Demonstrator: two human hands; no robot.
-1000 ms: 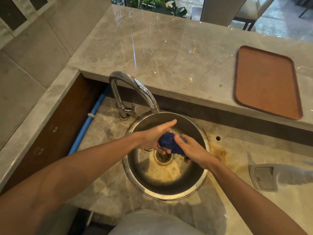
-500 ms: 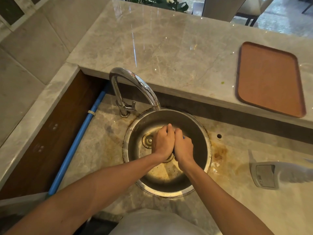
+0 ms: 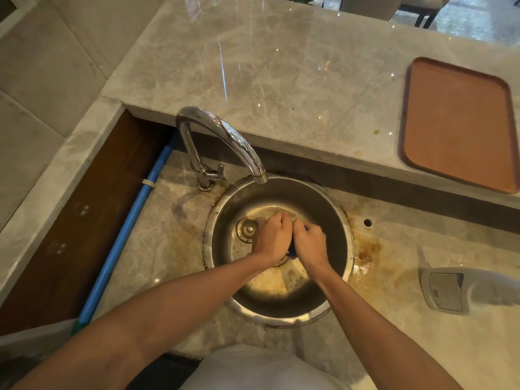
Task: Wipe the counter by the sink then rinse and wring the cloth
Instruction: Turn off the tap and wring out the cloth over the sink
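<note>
Blue cloth (image 3: 291,250) shows only as a thin sliver between the two fists, almost wholly buried in them, over the middle of the round stainless-steel sink (image 3: 346,266) set in the stained grey marble bench (image 3: 408,319). The left hand (image 3: 272,238) and right hand (image 3: 310,244) are pressed knuckle to knuckle, fingers (image 3: 284,219) curled tight around the cloth so that both fists are fully closed on it, held just above the drain, which they mostly hide. A small round metal plug (image 3: 247,229) lies on the sink floor just left of the left hand. The curved chrome tap (image 3: 225,136) rises from the bench at the sink's far left rim, its spout ending over the far rim; whether water runs cannot be told. A brown rectangular tray (image 3: 457,122) rests on the raised marble ledge (image 3: 281,66) toward its right end, and a white plastic bottle (image 3: 450,291) lies on its side near the bench's right edge. Compared with a second ago, when the hands were open and the cloth sat as a visible blue wad between the palms, they have since clenched over it, and the fists sit much as they did half a second ago.
</note>
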